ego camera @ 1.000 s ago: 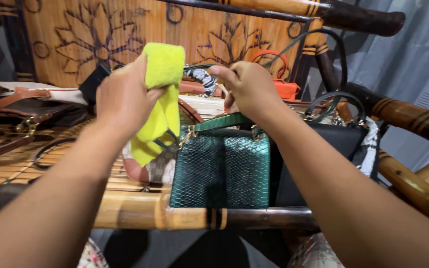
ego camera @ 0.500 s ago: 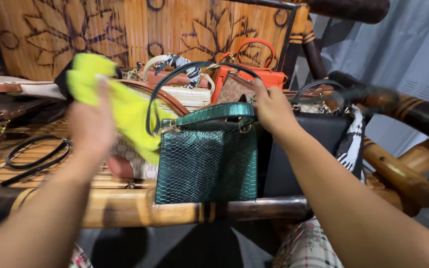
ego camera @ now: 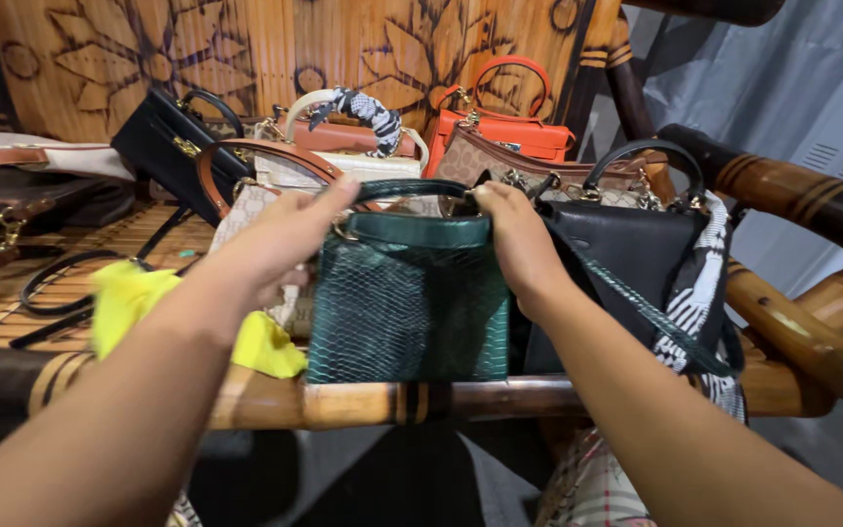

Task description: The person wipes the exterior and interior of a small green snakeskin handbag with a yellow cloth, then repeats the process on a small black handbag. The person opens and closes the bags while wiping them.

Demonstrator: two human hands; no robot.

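A dark green snakeskin-pattern handbag stands upright at the front edge of a bamboo bench. My left hand grips its top left corner by the handle. My right hand holds the top right corner, fingers over the flap. A yellow cloth lies on the bench under my left forearm, loose from either hand.
Several other handbags crowd behind: a black one, an orange one, a black one with a scarf, a cream one with a patterned handle wrap. Brown bags and a black strap lie left. A bamboo armrest runs right.
My left hand dropped the yellow cloth onto the bench and moved right to the green bag's top. My right hand shifted onto the bag's right corner. The long handle came down.
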